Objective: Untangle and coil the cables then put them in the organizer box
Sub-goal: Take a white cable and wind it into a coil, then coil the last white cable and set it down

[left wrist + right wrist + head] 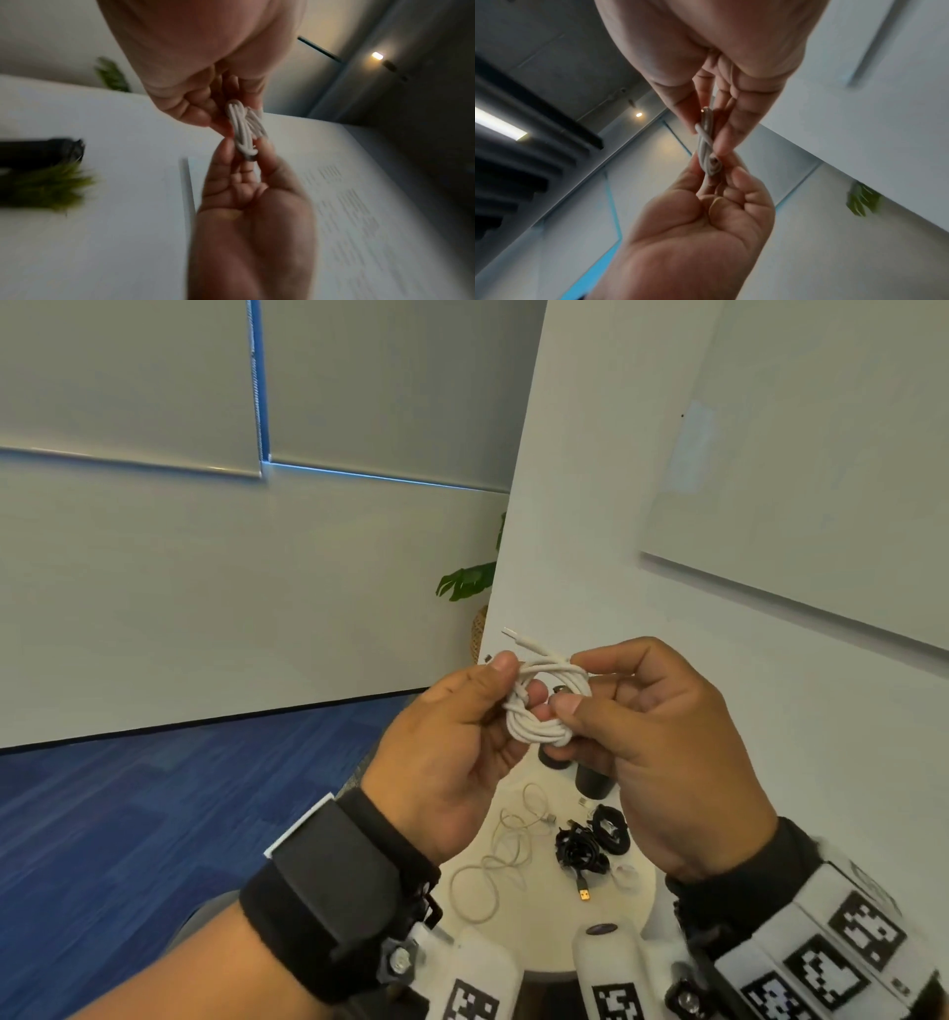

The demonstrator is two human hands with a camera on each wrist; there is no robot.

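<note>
White cable, wound into a small coil of several turns, is held in the air between both hands, raised well above the desk. One plug end sticks out free above and away from the grip; the other end cannot be made out.

Left hand pinches the near-left side of the coil, thumb over the top and fingers behind, holding the turns together. Right hand pinches the opposite side, thumb tip pressed on the lower front of the bundle. Both grips are narrow and closed on the cable. The wrist views confirm this: the coil sits edge-on between opposed fingertips of the two hands. Judgement: the two-sided hold keeps the loops from springing apart while the loose tail is wrapped or tucked; coiling of this cable appears nearly complete.

Below the grip, on the desk, lie a loose cream cable in open loops, not yet coiled, and two black cable bundles, one showing an orange-tipped plug. Two dark cylinders stand just beyond them. The organizer box cannot be identified in any view.

Risk: easing either pinch may let the turns unwind.
</note>
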